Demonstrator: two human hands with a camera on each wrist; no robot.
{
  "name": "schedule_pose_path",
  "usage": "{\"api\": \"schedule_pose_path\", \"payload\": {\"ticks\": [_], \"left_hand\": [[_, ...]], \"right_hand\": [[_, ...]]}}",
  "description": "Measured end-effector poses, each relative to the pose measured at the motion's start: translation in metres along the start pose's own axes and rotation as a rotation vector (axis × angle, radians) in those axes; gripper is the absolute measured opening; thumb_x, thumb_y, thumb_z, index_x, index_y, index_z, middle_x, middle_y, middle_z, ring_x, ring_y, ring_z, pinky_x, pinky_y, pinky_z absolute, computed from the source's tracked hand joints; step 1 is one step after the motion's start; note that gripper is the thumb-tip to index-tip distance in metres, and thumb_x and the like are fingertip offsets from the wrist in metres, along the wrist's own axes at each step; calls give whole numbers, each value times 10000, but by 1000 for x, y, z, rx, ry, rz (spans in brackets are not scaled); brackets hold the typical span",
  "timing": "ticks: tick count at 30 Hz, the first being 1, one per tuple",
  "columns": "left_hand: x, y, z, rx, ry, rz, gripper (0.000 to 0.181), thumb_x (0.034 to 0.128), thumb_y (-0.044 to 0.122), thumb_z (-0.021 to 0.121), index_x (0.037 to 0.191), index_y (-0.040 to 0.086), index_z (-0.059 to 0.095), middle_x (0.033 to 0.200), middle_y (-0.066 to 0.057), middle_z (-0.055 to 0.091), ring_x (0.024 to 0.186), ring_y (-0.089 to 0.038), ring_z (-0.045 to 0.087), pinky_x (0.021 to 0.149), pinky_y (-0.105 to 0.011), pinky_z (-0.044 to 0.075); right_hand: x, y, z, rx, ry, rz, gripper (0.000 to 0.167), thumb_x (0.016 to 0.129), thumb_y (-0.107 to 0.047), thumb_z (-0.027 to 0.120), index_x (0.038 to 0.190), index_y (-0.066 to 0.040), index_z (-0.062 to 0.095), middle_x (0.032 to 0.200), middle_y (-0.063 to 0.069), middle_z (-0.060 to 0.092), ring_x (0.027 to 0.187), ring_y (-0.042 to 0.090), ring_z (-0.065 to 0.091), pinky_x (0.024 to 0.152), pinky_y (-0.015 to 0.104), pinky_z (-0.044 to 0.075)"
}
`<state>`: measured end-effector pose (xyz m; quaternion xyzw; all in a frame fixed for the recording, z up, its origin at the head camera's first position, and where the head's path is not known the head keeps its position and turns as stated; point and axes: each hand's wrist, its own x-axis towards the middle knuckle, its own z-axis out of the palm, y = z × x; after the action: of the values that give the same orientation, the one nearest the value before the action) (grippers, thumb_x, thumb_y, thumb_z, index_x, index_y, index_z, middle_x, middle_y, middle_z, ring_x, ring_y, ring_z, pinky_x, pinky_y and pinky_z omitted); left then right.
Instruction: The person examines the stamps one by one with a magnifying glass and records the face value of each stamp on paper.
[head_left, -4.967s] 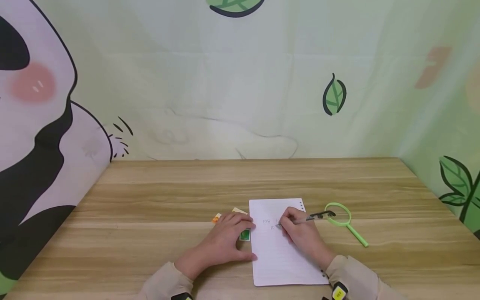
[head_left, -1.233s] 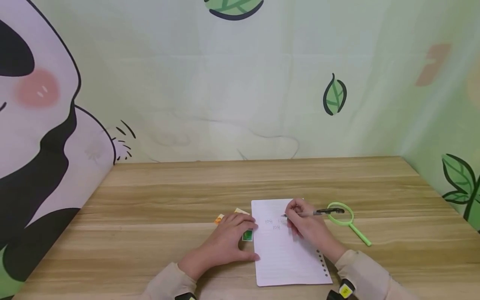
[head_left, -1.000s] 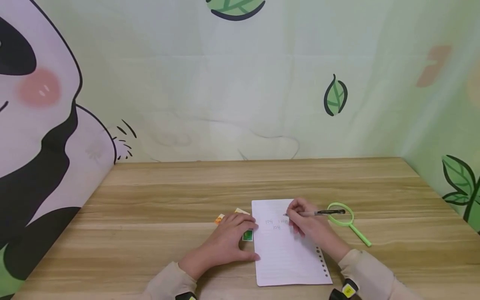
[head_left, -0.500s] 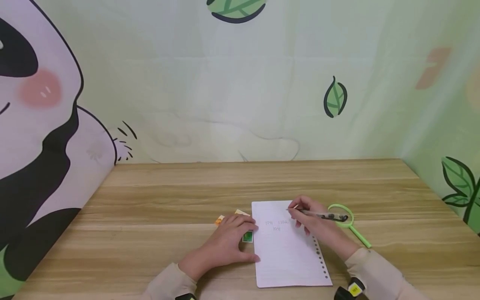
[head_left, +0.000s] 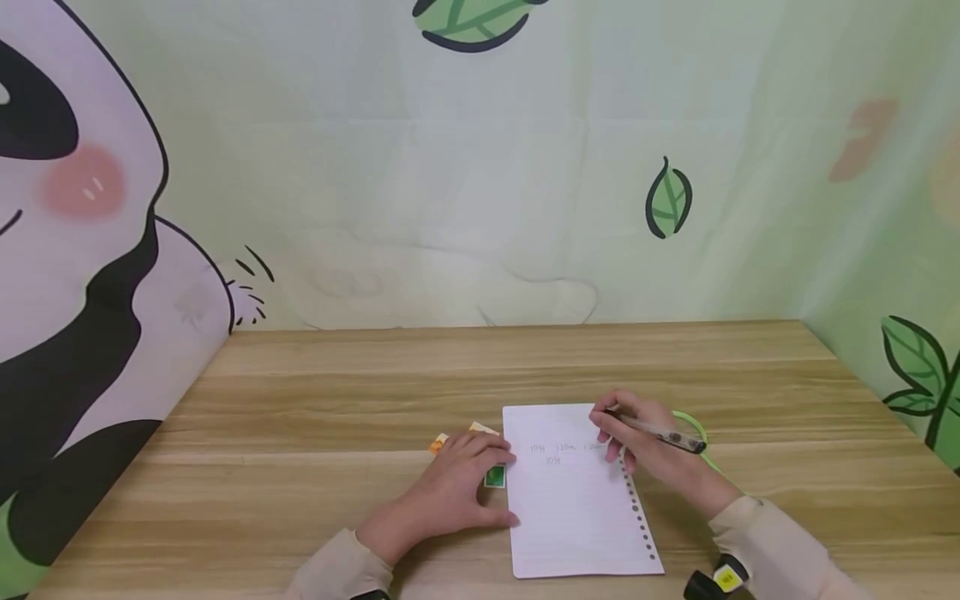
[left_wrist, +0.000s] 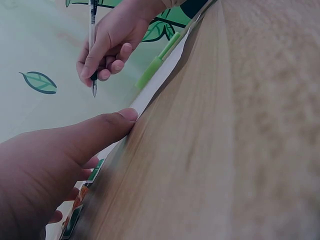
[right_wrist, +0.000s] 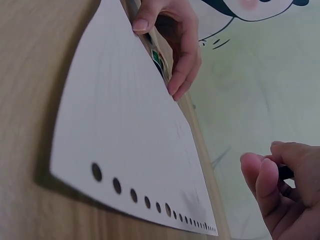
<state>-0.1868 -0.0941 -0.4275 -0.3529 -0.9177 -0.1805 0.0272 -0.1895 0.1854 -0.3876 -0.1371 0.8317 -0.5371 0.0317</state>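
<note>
A lined white sheet [head_left: 573,525] with punched holes along its right edge lies on the table. Faint handwriting runs across its upper part. My right hand [head_left: 637,433] pinches a clear pen with black parts [head_left: 667,437] over the sheet's upper right edge. In the left wrist view the pen's tip [left_wrist: 94,92] appears raised off the paper. My left hand [head_left: 450,485] rests at the sheet's left edge, thumb and fingertips touching it. Beneath those fingers lie small colourful stamp-like pieces [head_left: 495,476], partly hidden.
A green magnifying glass [head_left: 701,426] lies right of the sheet, mostly covered by my right hand and forearm; its handle [left_wrist: 150,73] shows in the left wrist view. The wooden table [head_left: 337,392] ends at a printed cloth backdrop [head_left: 450,208].
My right hand has moved rightward with the pen, whose back end now tilts lower. More writing shows in the upper row. The left hand stays at the sheet's edge.
</note>
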Motion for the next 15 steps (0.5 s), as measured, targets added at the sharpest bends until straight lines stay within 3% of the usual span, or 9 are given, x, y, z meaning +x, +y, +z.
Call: {"api": "schedule_pose_path", "payload": {"ticks": [3,8,15], "left_hand": [[0,0,0,0,4,-1,672,716,547,767,1234,147,614,1323,33,547,1284,-173,452,1142,-445,308],[0,-1,0,-4,6,-4,672,711,545,772,1231,149,615,1322,34,546,1285,-173,450,1141,-447,309],[0,-1,0,-6,2,-10,677,709,544,773,1233,147,615,1323,35,546,1287,-175,451,1142,-452,307]], "right_hand": [[-1,1,-3,-11,5,-31,228,943,-148,595,1052,48,555,789,175,577,554,148,572,417,276,480],[-3,-2,-10,-129,41,-59,198,910,-88,628,1046,44,571,706,117,597,519,116,552,441,282,500],[-2,0,-21,-127,25,9,265,877,24,623,1128,70,553,800,158,636,622,153,619,510,273,533]]}}
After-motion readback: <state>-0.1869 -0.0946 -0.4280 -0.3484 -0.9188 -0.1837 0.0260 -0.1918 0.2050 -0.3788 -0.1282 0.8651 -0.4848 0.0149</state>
